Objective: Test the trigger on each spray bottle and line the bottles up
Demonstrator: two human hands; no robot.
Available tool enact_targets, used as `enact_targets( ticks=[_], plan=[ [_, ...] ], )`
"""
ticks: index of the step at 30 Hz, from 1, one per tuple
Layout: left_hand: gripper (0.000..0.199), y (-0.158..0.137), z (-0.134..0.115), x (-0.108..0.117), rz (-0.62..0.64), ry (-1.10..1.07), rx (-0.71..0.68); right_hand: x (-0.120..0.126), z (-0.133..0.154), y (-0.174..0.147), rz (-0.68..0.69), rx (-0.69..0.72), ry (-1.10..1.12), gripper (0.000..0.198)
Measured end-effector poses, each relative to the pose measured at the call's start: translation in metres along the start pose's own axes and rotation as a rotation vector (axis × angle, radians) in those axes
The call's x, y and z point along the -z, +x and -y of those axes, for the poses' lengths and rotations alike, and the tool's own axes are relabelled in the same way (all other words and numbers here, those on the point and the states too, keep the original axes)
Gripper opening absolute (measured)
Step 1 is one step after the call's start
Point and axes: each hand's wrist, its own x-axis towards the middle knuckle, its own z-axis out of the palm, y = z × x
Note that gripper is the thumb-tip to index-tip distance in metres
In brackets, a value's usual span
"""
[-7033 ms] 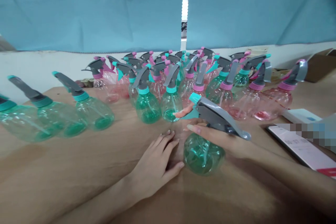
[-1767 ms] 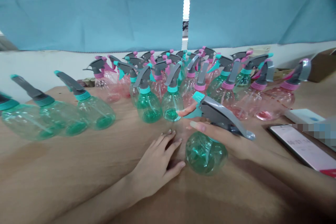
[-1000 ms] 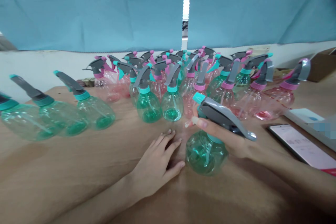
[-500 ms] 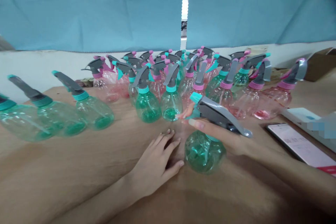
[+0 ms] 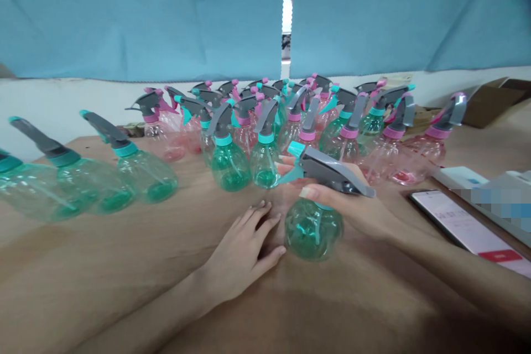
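Observation:
A green spray bottle (image 5: 314, 232) with a grey and turquoise trigger head is at the middle right. My right hand (image 5: 332, 196) grips it round the neck, just below the head; the thumb shows in front and other fingers are partly behind the trigger. My left hand (image 5: 249, 249) lies flat on the wooden table (image 5: 166, 265), fingers spread, holding nothing, a little left of that bottle. Behind the hands stand two green spray bottles (image 5: 231, 163) close together.
Many pink and green spray bottles (image 5: 286, 133) crowd the back of the table. Several green spray bottles (image 5: 145, 174) stand in a row at left. A phone (image 5: 464, 227) lies at right beside a white box (image 5: 468, 177). A cardboard box (image 5: 489, 102) and blue cloth (image 5: 145, 16) are behind.
My right hand has moved the green spray bottle slightly left and up in the view, its head now more level. My left hand stays on the table. The view has shifted slightly.

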Motion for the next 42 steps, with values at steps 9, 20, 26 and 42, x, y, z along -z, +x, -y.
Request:
enact_targets(
  ticks=[9,20,26,42],
  plan=[
    [0.046,-0.001,0.004,-0.004,-0.035,-0.009,-0.028,0.008,0.008,-0.013,-0.043,0.020,-0.472,0.021],
    [0.041,-0.015,0.005,-0.006,-0.085,0.000,-0.052,0.032,0.003,-0.024,0.023,0.045,-0.785,0.047],
    [0.039,-0.053,0.021,0.007,-0.103,-0.014,-0.002,0.009,0.000,-0.010,-0.002,0.000,-0.706,0.041],
    [0.026,-0.140,0.073,0.047,-0.319,-0.034,0.229,-0.134,-0.011,0.096,0.020,0.217,-0.524,0.039]
  ],
)
